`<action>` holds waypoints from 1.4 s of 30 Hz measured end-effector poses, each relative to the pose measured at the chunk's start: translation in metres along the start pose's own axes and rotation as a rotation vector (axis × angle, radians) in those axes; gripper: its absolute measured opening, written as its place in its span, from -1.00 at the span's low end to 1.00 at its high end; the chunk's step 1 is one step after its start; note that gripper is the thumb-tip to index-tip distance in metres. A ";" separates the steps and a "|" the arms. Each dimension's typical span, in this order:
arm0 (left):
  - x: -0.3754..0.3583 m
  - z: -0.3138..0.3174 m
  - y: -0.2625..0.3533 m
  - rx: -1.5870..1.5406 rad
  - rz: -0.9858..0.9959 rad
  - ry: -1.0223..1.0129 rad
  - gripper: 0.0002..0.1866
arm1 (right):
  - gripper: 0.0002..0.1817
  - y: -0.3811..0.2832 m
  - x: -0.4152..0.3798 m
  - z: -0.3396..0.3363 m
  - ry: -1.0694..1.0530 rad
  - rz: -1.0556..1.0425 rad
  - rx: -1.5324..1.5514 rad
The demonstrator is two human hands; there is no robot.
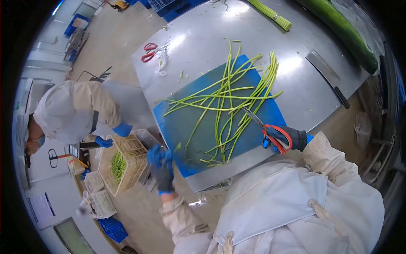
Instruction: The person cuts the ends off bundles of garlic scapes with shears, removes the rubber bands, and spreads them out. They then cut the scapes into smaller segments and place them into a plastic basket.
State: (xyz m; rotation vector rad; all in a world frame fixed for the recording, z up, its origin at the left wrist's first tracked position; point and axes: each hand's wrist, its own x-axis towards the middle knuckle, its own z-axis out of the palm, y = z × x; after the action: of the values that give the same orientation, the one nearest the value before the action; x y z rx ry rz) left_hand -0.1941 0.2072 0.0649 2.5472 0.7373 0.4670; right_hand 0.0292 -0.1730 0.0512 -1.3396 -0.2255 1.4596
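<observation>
My right hand (285, 139), in a dark glove with blue fingertips, grips red-handled scissors (277, 137). Their blades point up and left and lie over a loose spread of long green garlic scapes (220, 101). The scapes cross each other on a blue cutting board (177, 163), some ends reaching past its far edge. My left hand (161, 167), gloved the same way, is off the board's near left corner, apart from the scapes. Motion smears its fingers. A small green bit (177, 147) shows close by it over the board.
On the steel table (203, 46) are another pair of red scissors (149, 51), a cleaver (323, 72), a tied scape bundle (270, 14) and a large green gourd (342, 29). At left, a co-worker (80, 108) in blue gloves stands by a crate (135, 163) holding green stems.
</observation>
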 end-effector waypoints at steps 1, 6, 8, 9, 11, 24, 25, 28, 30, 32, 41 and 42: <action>-0.028 -0.008 -0.035 0.145 -0.040 -0.035 -0.60 | -0.44 -0.001 0.004 0.001 0.008 -0.011 -0.011; -0.098 -0.025 -0.038 0.441 -0.112 -0.106 -0.45 | -0.48 -0.024 0.022 0.015 -0.091 0.077 -0.021; -0.076 0.003 -0.012 0.153 -0.018 -0.004 -0.43 | -0.45 -0.023 0.030 0.022 -0.163 0.073 0.022; -0.060 0.017 0.002 0.037 0.053 0.015 -0.43 | -0.45 -0.020 0.038 0.026 -0.169 0.079 0.010; -0.030 0.044 0.039 0.133 0.095 0.061 -0.45 | -0.44 -0.008 0.059 0.034 -0.198 0.159 0.033; 0.010 0.071 0.052 0.266 0.100 -0.139 -0.81 | -0.48 -0.006 0.137 0.083 -0.234 0.129 -0.246; 0.009 0.072 0.050 0.245 0.064 -0.206 -0.76 | -0.42 -0.006 0.141 0.086 -0.167 0.154 -0.271; 0.006 0.072 0.040 0.206 0.066 -0.176 -0.77 | -0.43 -0.003 0.136 0.083 -0.138 0.003 -0.425; -0.003 0.061 0.026 0.280 0.013 -0.116 -0.76 | -0.55 0.004 0.124 0.068 -0.219 -0.357 -0.670; -0.015 0.050 0.016 0.354 -0.036 -0.057 -0.74 | -0.54 0.004 0.106 0.056 -0.261 -0.007 -0.602; -0.031 0.073 0.061 0.179 0.264 -0.258 -0.68 | -0.44 0.005 0.041 0.066 -0.341 0.361 -0.018; -0.033 0.077 0.063 0.178 0.263 -0.259 -0.68 | -0.44 0.005 0.043 0.068 -0.341 0.363 -0.018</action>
State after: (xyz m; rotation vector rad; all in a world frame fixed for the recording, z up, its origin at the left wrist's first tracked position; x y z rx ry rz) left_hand -0.1611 0.1165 0.0252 2.8150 0.3664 0.1509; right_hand -0.0182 -0.1079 0.0456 -1.1791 -0.2232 1.9979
